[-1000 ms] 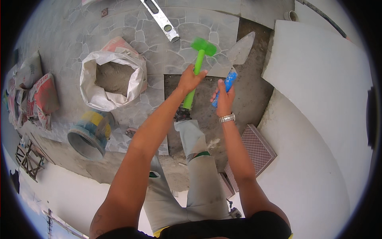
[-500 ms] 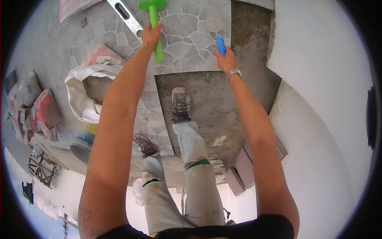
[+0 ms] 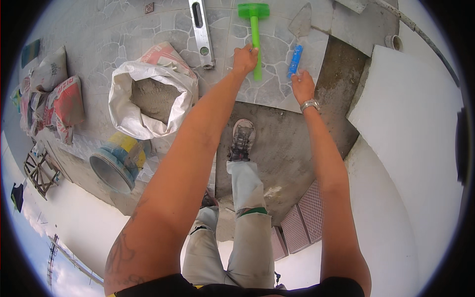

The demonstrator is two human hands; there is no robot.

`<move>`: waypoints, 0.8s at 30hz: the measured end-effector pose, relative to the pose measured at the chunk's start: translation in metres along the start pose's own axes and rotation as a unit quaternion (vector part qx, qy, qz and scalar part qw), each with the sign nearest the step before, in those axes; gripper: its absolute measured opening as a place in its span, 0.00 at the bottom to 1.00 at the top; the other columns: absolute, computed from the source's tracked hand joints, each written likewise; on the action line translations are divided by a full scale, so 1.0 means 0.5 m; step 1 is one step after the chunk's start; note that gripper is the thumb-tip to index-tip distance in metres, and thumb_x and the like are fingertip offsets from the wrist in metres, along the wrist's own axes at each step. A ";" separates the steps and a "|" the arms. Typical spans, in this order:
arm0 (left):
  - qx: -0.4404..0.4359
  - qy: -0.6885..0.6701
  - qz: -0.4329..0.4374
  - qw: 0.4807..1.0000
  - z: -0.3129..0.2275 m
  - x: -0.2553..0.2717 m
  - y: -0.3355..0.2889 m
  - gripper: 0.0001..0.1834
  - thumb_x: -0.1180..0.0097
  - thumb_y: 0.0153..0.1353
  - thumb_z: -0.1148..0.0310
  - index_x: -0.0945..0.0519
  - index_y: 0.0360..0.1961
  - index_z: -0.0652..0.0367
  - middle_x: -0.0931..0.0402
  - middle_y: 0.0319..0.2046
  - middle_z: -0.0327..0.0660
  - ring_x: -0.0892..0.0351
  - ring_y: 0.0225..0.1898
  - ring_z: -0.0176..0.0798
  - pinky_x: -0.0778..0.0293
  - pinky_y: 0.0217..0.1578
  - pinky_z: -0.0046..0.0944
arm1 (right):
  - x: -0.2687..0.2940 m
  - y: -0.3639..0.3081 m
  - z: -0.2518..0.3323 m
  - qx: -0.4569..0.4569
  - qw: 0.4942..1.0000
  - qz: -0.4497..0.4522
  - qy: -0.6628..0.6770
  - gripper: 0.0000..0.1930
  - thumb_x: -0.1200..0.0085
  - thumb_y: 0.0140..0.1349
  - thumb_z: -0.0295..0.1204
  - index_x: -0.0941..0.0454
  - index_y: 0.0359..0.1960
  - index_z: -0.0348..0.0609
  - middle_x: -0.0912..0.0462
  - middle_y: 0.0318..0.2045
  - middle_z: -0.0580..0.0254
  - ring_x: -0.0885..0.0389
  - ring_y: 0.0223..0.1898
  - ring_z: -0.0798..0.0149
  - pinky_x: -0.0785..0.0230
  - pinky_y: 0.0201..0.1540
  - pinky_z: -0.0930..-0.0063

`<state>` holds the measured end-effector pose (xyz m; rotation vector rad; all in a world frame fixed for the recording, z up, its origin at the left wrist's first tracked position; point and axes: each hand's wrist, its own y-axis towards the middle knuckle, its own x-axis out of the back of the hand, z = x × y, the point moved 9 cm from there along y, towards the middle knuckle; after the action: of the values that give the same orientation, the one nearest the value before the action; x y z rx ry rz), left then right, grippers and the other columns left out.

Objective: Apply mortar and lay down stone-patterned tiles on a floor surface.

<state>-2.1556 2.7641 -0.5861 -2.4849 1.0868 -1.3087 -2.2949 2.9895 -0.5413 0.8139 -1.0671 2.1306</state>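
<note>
My left hand [image 3: 245, 60] is closed on the handle of a green mallet [image 3: 254, 30], whose head points away from me over the grey stone-patterned tiles [image 3: 272, 91]. To its right is a trowel [image 3: 295, 61] with a blue handle and a pointed, mortar-smeared blade. My right hand [image 3: 303, 88] has its curled fingertips at the near end of that handle, and most of the handle lies beyond them. A silver spirit level [image 3: 201, 37] lies on the tiles left of the mallet.
An open white sack [image 3: 123, 109] of grey powder stands at left, beside a dirty bucket [image 3: 111, 166] on its side. Full bags [image 3: 64, 106] are piled farther left. Bare concrete [image 3: 282, 143] borders the tiles. A white wall [image 3: 396, 99] rises at right; brown patterned tiles [image 3: 299, 225] lean near my legs.
The view has swung left, shifting the scene rightward. My right hand has slid from around the trowel's handle to its near end. My left hand stays on the mallet.
</note>
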 end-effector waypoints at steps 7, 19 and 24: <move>0.250 -0.482 0.222 0.810 -0.017 -0.006 -0.486 0.25 0.59 0.73 0.50 0.29 0.63 0.51 0.30 0.47 0.37 0.30 0.43 0.33 0.30 0.46 0.36 | -0.086 -0.431 0.170 0.010 0.963 0.128 0.238 0.10 0.48 0.62 0.25 0.21 0.45 0.39 0.16 0.31 0.54 0.16 0.33 0.58 0.26 0.40 0.68; 0.303 -0.449 0.118 0.832 0.244 0.521 -1.051 0.26 0.49 0.69 0.54 0.30 0.63 0.55 0.23 0.46 0.37 0.25 0.45 0.28 0.30 0.47 0.32 | 0.039 -0.832 0.435 -0.060 0.866 0.379 0.320 0.20 0.41 0.60 0.23 0.30 0.54 0.37 0.17 0.30 0.57 0.16 0.27 0.65 0.20 0.30 0.71; 0.356 -0.429 -0.031 0.830 0.570 0.819 -1.384 0.18 0.47 0.68 0.58 0.23 0.54 0.55 0.20 0.35 0.35 0.22 0.34 0.29 0.27 0.37 0.29 | 0.284 -0.964 0.570 -0.069 0.899 0.199 0.384 0.12 0.41 0.65 0.31 0.25 0.44 0.37 0.18 0.26 0.59 0.18 0.23 0.68 0.20 0.28 0.73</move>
<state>-1.4180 2.9462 -0.1980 -2.0829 0.2213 -0.3336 -1.9549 3.0200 -0.0750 -0.3571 -0.9651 2.3326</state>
